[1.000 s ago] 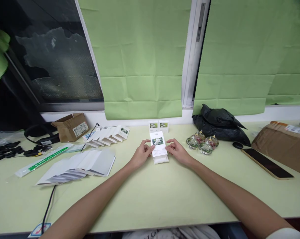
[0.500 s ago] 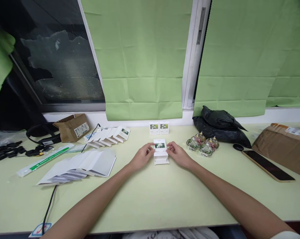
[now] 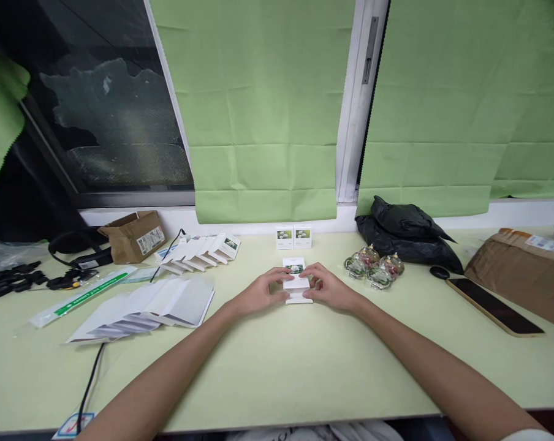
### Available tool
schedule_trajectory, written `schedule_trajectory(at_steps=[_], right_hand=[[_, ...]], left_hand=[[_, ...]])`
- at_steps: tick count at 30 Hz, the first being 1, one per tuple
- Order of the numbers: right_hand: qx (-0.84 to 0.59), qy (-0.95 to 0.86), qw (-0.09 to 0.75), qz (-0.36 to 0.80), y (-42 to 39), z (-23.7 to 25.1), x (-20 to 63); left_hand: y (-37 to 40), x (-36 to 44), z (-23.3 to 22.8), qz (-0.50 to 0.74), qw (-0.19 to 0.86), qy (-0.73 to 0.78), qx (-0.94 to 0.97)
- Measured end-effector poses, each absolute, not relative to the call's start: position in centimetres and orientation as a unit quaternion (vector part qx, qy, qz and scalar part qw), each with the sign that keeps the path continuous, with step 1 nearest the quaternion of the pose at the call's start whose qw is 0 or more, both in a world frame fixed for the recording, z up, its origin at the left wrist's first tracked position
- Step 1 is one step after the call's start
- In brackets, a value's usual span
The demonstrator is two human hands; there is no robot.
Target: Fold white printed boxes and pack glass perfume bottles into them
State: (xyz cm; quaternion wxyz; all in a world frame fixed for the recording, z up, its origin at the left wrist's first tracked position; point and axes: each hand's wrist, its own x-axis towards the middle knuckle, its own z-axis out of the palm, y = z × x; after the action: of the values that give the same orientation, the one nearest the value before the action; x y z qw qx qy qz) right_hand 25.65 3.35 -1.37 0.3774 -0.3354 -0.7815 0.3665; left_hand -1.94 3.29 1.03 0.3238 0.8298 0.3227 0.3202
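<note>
A small white carton (image 3: pixel 296 282) with a flower picture lies on the pale green table (image 3: pixel 277 367) in the middle. My left hand (image 3: pixel 258 293) grips its left side and my right hand (image 3: pixel 330 290) grips its right side, fingers pressing on top. Two finished small boxes (image 3: pixel 293 237) with the same picture stand just behind it by the wall. A fan of flat white cartons (image 3: pixel 202 250) lies to the left, and a larger stack of flat white sheets (image 3: pixel 152 306) lies nearer on the left.
Glass ornaments (image 3: pixel 373 267) and a black bag (image 3: pixel 408 233) sit to the right, then a phone (image 3: pixel 493 305) and brown parcel (image 3: pixel 520 269). A torn cardboard box (image 3: pixel 132 234), black cable (image 3: pixel 91 380) and a green-striped packet (image 3: pixel 81 294) lie at left.
The carton's upright flap with the picture has been folded down, so the carton is now shorter. Both hands closed in over it and pressed lower onto the table.
</note>
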Motion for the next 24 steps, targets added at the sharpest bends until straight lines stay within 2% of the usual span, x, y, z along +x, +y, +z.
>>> schedule_trajectory(at_steps=[12, 24], right_hand=[[-0.336, -0.875, 0.330, 0.107, 2.9, -1.0, 25.5], [-0.346, -0.855, 0.351, 0.161, 1.3, 0.3, 25.3]], left_hand=[[2.8, -1.1, 0.4, 0.323, 0.230, 0.353, 0.847], [3.5, -1.2, -0.1, 0.336, 0.210, 0.357, 0.846]])
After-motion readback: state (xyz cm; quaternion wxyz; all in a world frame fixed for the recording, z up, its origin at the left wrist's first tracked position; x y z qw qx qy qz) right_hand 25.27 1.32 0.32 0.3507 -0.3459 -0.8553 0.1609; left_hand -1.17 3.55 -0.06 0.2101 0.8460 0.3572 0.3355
